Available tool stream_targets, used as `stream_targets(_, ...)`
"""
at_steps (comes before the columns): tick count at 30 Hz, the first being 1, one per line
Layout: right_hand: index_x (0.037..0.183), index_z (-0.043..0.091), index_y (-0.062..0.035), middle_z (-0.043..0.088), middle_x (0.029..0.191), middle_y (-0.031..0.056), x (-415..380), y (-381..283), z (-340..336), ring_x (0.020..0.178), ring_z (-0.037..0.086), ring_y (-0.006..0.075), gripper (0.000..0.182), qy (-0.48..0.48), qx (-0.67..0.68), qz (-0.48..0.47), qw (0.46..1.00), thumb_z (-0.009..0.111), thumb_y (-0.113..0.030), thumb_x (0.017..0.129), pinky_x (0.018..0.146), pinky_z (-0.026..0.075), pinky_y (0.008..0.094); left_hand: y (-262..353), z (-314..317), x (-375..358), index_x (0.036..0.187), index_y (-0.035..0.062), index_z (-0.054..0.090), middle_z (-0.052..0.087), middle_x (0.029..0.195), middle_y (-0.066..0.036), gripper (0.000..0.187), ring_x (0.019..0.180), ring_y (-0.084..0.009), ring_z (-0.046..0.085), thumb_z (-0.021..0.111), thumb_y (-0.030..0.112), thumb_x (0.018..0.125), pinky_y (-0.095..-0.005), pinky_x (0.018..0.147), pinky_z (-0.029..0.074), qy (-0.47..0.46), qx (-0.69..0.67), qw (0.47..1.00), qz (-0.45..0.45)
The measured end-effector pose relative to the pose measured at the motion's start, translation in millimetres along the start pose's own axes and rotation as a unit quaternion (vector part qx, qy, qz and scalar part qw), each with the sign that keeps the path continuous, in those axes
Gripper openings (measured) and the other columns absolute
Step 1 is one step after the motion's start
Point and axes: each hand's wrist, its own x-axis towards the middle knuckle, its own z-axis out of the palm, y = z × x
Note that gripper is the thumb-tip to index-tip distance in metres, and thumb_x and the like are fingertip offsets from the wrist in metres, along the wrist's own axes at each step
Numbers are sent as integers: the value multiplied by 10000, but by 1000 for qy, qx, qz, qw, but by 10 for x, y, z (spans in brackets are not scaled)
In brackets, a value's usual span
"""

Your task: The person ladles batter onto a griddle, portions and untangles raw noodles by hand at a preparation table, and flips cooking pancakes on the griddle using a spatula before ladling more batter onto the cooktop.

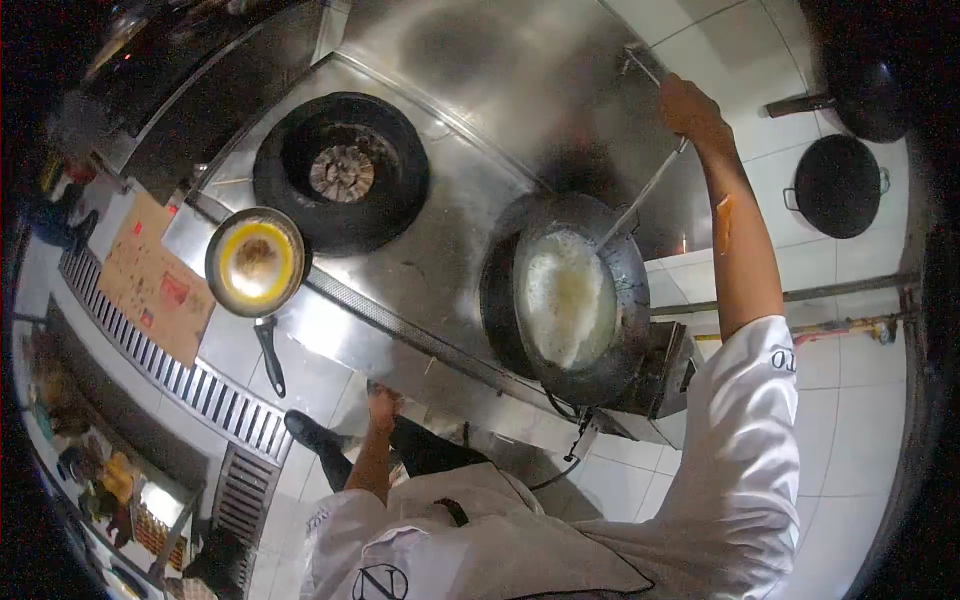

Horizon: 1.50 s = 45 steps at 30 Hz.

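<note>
My right hand [690, 110] is raised at the upper right, wrapped round the shaft of a long-handled metal wok utensil [640, 195]. Its lower end goes down into pale, frothy liquid [568, 300] in a large dark wok [630, 270], which sits tilted over the right burner. The utensil's head is hidden in the liquid. Low at the front edge of the steel stove [440, 250], my left hand [383, 408] is closed, away from the wok; I cannot tell what it grips.
Left of the wok is a black burner ring [400, 200]. A frying pan [258, 305] with yellow contents overlaps the stove's front left edge. Flattened cardboard [150, 275] lies by a floor grate [215, 402]. Dark pans [838, 187] hang at right, above a pipe [840, 328].
</note>
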Motion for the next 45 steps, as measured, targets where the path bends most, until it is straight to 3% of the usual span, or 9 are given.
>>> stream_targets(2,1127,642,15,727,1028,249,3,-80,-28,1002,727,411,295,-9,0,29,1000,526,-193,953,860,581,513,229,190,53,989,28,668,697,924,-139,250,800,-266,662,693,261,905,-434,752,542,214,-491,775,-336)
stream_targets(5,1113,652,11,724,1021,254,73,217,377,995,726,414,292,47,25,-13,998,533,-198,949,859,585,517,892,-252,-1,795,46,623,685,806,-122,224,746,-283,678,584,190,962,-411,613,553,189,-135,966,-114)
stream_targets(9,1100,660,17,720,1029,267,194,170,317,1004,713,441,294,-1,8,52,999,534,-198,943,875,578,534,49,131,-10,810,47,637,701,816,-117,167,714,-305,659,649,190,896,-427,604,522,135,-442,857,-228)
stream_targets(19,1227,651,-138,687,1159,226,-353,914,805,1032,690,426,285,71,48,-14,996,529,-216,981,885,554,549,-32,490,290,1154,108,741,750,1087,-104,365,972,-327,714,675,347,886,-423,853,557,182,291,933,-111)
stream_targets(22,1313,610,-114,674,1196,227,-346,1626,1501,1018,681,438,328,-13,167,13,986,534,-207,1008,883,547,543,190,522,369,1295,78,658,717,1179,-171,492,1064,-372,686,670,376,904,-467,929,528,164,-93,812,-553)
stream_targets(30,1134,664,-62,689,884,218,-361,1597,1958,862,688,416,363,267,50,-97,957,650,-384,966,767,551,454,252,-664,-1045,1053,12,721,753,879,-199,395,795,-317,740,742,373,893,-407,704,564,63,120,961,-240)
stream_targets(37,1006,679,-51,662,883,76,-4854,-2201,1464,890,627,187,268,-591,583,-244,502,549,-282,1040,829,501,381,402,-1733,-3819,1005,17,696,738,936,-205,326,904,-386,712,695,334,933,-481,761,557,166,-30,902,-398)
stream_targets(43,1343,587,31,589,1398,185,-7557,-2890,4064,1236,565,338,702,-300,214,-134,920,718,-507,911,1063,431,533,1048,-1874,-5890,1046,31,734,761,844,-91,297,741,-184,713,695,308,950,-359,681,554,205,-21,852,-481)
stream_targets(45,1438,518,-42,586,1384,187,-7689,-3088,5258,1217,580,329,638,-615,576,62,534,667,-451,971,1008,486,485,1839,-2162,-5713,1053,94,738,768,869,-109,249,803,-259,743,674,312,949,-409,737,576,113,59,776,-618)
